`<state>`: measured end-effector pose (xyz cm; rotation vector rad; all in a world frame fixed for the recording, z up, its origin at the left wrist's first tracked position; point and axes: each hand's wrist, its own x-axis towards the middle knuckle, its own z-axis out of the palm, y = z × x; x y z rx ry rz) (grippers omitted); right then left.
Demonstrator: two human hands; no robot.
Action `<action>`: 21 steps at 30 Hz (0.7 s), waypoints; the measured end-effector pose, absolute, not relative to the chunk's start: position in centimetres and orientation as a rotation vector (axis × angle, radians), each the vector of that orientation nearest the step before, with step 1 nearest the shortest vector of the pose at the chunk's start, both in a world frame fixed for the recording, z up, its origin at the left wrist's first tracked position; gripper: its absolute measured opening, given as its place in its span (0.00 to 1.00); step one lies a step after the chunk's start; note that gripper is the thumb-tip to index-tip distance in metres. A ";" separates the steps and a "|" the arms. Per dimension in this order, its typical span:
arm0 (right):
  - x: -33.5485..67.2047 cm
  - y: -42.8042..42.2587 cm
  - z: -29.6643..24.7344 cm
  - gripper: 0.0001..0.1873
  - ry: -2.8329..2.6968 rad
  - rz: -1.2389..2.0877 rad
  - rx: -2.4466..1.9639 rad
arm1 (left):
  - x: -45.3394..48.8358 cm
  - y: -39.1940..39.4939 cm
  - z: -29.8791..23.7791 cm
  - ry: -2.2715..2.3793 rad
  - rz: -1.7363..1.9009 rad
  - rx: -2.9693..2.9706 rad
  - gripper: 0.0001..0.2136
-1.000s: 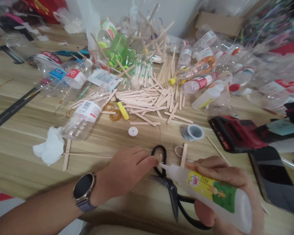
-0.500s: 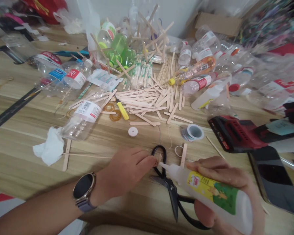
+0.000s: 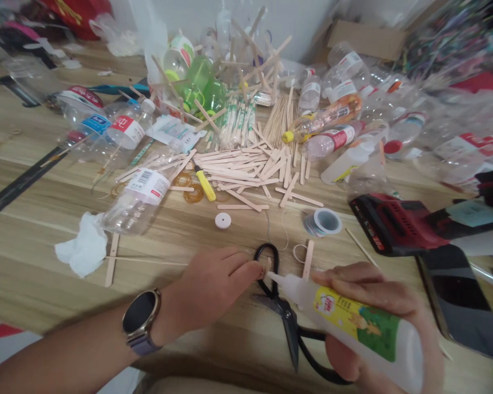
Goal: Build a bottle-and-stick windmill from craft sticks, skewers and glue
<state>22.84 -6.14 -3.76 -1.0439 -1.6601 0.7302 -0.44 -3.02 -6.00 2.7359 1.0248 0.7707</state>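
Observation:
My left hand [image 3: 222, 282] lies low over the table, fingers closed at the upper loop of the black-handled scissors [image 3: 286, 314]. A small tan piece shows at its fingertips, too hidden to name. A thin wooden stick [image 3: 148, 261] runs from a craft stick [image 3: 112, 260] on the left to behind this hand. My right hand [image 3: 378, 306] is wrapped round a glue bottle [image 3: 355, 323] with a yellow and green label. The bottle is tilted, its nozzle pointing left, the tip close to my left fingertips. Another craft stick [image 3: 308, 260] and a pale ring lie just beyond the bottle.
A pile of craft sticks [image 3: 246, 169], a yellow-handled screwdriver [image 3: 205, 183], a white disc [image 3: 223, 220] and a wire spool [image 3: 322, 221] lie beyond my hands. Plastic bottles [image 3: 137, 197] crowd both sides. A red power tool [image 3: 394, 224] and a phone [image 3: 464, 301] sit at right.

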 end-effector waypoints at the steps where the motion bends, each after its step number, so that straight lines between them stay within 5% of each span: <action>1: 22.9 -6.2 -3.8 0.27 -1.688 0.744 -1.013 | -0.4 -3.0 -6.0 1.025 0.761 2.735 0.14; 21: 23.3 -6.3 -4.0 0.26 -1.695 0.764 -1.009 | -0.3 -3.0 -6.3 1.033 0.804 2.709 0.13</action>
